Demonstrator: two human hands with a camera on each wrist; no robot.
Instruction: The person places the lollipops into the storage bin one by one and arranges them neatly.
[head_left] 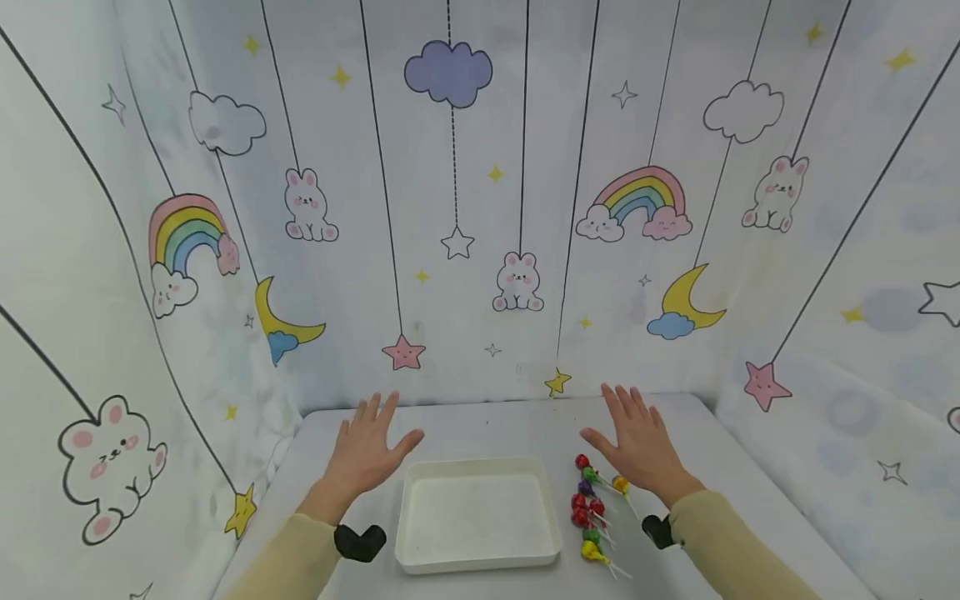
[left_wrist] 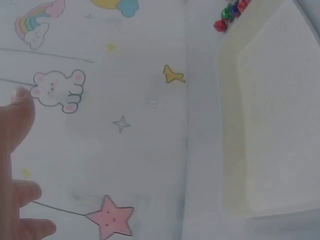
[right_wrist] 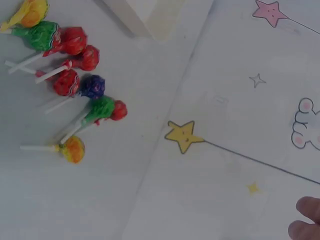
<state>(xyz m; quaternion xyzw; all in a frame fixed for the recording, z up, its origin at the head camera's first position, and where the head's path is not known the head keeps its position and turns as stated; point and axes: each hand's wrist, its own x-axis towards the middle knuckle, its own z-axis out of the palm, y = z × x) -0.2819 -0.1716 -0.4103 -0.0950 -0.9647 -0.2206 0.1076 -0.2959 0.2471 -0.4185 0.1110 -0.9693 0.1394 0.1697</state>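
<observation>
My left hand point(head_left: 365, 450), fingers straight and spread, is held up beyond the left back corner of a white rectangular tray point(head_left: 402, 521). The right hand point(head_left: 639, 442) is raised likewise, nearest to several wrapped lollipops point(head_left: 580, 517) lying in a loose row right of the tray. Neither hand holds anything. In the right wrist view the lollipops show as red, green, a purple one point(right_wrist: 93, 86) and yellow, with white sticks; an orange-yellow one point(right_wrist: 74, 149) lies a little apart. Bare inner floor shows in the tray.
A white tabletop point(head_left: 487, 429) carries the tray and lollipops. White cloth walls point(head_left: 480, 333) printed with rabbits, stars, clouds and rainbows stand behind the table and on both sides. A black band point(head_left: 360, 543) is worn on the left wrist, another point(head_left: 657, 531) on the right.
</observation>
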